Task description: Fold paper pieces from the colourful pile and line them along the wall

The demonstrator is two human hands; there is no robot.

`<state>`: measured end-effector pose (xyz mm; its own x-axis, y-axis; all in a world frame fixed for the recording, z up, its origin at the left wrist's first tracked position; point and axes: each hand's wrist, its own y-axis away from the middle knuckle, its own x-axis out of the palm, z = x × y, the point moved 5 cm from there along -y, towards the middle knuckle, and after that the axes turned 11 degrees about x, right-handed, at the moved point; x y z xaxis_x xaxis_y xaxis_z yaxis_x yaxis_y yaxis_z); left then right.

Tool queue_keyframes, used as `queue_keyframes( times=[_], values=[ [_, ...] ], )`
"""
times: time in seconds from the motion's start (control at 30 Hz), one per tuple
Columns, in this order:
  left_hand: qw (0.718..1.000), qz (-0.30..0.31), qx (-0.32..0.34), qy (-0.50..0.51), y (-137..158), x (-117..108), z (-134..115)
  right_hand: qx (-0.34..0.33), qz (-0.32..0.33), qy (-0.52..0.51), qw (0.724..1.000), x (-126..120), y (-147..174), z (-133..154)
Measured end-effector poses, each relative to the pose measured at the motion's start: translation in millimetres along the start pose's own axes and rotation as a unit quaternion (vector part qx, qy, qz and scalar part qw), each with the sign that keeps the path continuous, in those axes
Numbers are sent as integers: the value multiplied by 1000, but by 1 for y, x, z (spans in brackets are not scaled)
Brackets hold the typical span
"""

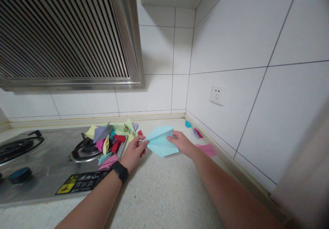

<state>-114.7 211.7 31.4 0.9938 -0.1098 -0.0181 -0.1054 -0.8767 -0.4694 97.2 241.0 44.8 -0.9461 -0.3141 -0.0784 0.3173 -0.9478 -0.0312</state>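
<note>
A light blue paper airplane (161, 146) is held above the speckled countertop (164, 194), its wings spread flat with a crease down the middle. My left hand (135, 150), with a black band on the wrist, pinches its pointed left end between thumb and fingers. At its wider right end, my right hand (180, 142) grips the edge, thumb on top and the fingers mostly hidden beneath. To the left, a pile of folded papers (113, 140) in yellow, purple, pink, red, green and blue lies over the burner and beside it. Pink paper (206, 149) lies right of my right hand.
The steel gas stove (48, 160) with a knob (20, 175) takes up the left side, under a range hood (69, 34). Small folded pieces, one of them blue (188, 124), lie along the right wall. A socket (219, 95) sits on the tiled wall.
</note>
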Motion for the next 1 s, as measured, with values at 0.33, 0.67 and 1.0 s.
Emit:
queue_keyframes(
  times=[0.33, 0.67, 1.0],
  values=[
    [1000, 3, 3, 5, 1, 0, -1, 11, -19, 4, 1000, -3, -3, -2],
    [999, -25, -6, 22, 0, 2, -5, 25, -41, -8, 999, -6, -4, -4],
    [1000, -16, 22, 7, -1, -1, -2, -48, -60, 2, 997, -19, 2, 15]
  ],
)
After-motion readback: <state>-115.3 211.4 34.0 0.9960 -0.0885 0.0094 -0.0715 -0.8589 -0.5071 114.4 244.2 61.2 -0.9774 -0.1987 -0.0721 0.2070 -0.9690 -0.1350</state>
